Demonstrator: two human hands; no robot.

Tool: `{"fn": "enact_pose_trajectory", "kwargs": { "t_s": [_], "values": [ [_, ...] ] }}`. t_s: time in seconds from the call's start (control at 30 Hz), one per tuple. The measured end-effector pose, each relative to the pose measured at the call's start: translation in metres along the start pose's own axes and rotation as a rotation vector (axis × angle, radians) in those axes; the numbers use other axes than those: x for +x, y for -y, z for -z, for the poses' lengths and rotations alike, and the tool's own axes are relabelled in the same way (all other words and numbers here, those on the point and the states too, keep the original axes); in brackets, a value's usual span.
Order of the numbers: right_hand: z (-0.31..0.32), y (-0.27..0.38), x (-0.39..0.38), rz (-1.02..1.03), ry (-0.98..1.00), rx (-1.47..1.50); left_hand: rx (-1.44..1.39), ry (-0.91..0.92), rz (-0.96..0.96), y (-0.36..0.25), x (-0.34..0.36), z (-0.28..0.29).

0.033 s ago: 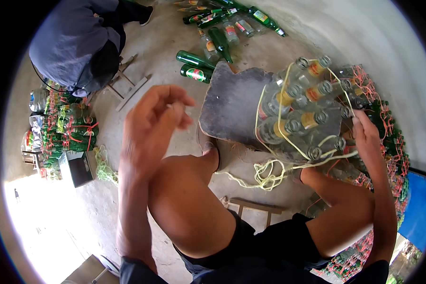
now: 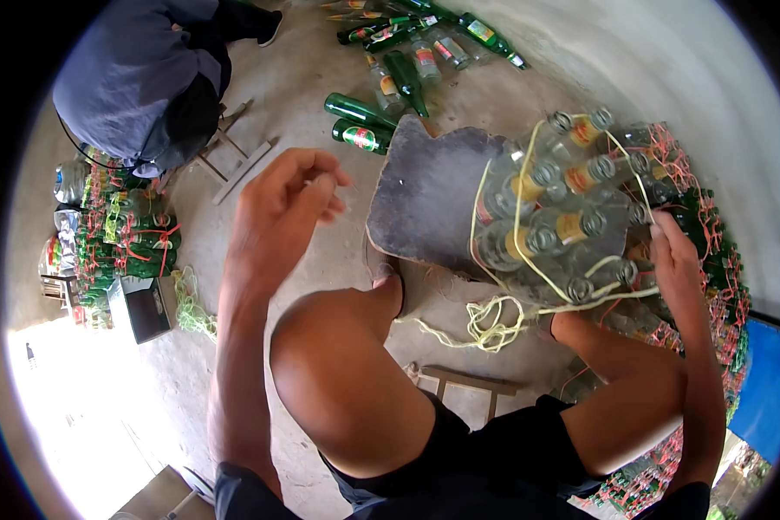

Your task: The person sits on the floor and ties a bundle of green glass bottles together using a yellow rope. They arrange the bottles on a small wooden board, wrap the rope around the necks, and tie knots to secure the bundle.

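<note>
A bundle of clear glass bottles (image 2: pixel 542 204) with yellow labels stands on a dark worn board (image 2: pixel 429 186), necks toward me. Pale yellow-green twine (image 2: pixel 519 204) loops around and across the bottles, and a loose tangle of it hangs below the board's near edge. At the bundle's right side my right hand (image 2: pixel 678 251) pinches the twine between thumb and fingers. My left hand (image 2: pixel 282 208) is raised in the air left of the board, touching neither board nor bottles. Its fingers are curled with the thumb against them; whatever they hold, if anything, is hidden.
Loose green and clear bottles (image 2: pixel 405 82) lie on the floor beyond the board. Tied bottle stacks (image 2: pixel 711 251) line the right wall; more (image 2: pixel 147 230) stand at left. A person (image 2: pixel 139 87) sits at upper left. A wooden stool (image 2: pixel 468 379) is below me.
My left hand has shifted slightly up and left. The board, bottles and right hand sit slightly farther right and lower in the picture; the right hand still grips the twine.
</note>
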State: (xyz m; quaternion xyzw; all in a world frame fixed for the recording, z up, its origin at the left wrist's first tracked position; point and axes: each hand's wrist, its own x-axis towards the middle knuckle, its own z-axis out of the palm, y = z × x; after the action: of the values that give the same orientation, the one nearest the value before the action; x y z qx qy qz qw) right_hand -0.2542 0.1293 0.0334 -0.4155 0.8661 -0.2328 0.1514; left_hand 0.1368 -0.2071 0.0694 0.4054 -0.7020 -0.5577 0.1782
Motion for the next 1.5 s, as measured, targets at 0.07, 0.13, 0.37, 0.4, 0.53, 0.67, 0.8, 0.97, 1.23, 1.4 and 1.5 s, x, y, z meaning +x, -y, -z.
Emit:
{"fn": "enact_pose_trajectory", "kwargs": {
  "t_s": [0.07,0.13,0.37,0.4,0.53,0.67,0.8,0.97,1.23,1.4,1.5],
  "values": [
    [0.000,0.006,-0.004,-0.031,0.014,-0.024,0.244,-0.015,-0.081,0.070,0.062,0.018],
    [0.002,0.013,-0.008,-0.051,0.004,-0.053,0.687,-0.067,-0.291,0.155,0.111,0.017],
    [0.016,0.009,-0.012,-0.204,0.082,-0.095,0.987,0.153,-0.242,0.252,0.225,-0.045],
    [0.020,0.008,-0.014,-0.239,0.103,-0.136,0.996,0.169,-0.243,0.267,0.233,-0.050],
    [0.019,0.018,0.000,-0.359,0.120,-0.113,0.881,-0.042,-0.112,0.316,0.266,-0.066],
    [0.011,-0.033,-0.014,-0.007,-0.041,-0.231,0.304,-0.401,0.245,0.362,0.280,-0.089],
    [0.017,-0.015,-0.009,-0.216,0.049,-0.162,-0.273,-0.345,0.735,0.305,0.296,-0.109],
    [0.024,-0.021,-0.008,-0.240,0.118,-0.177,-0.468,-0.363,0.627,0.329,0.317,-0.110],
    [0.033,-0.062,-0.008,-0.549,0.069,-0.037,-0.389,-0.360,0.504,0.351,0.368,-0.078],
    [0.028,-0.044,0.002,-0.463,0.089,0.091,-0.274,-0.340,0.336,0.370,0.408,-0.049],
    [0.001,0.052,0.046,-0.366,0.075,0.099,-0.236,-0.369,0.142,0.375,0.424,-0.041]
  ]
}}
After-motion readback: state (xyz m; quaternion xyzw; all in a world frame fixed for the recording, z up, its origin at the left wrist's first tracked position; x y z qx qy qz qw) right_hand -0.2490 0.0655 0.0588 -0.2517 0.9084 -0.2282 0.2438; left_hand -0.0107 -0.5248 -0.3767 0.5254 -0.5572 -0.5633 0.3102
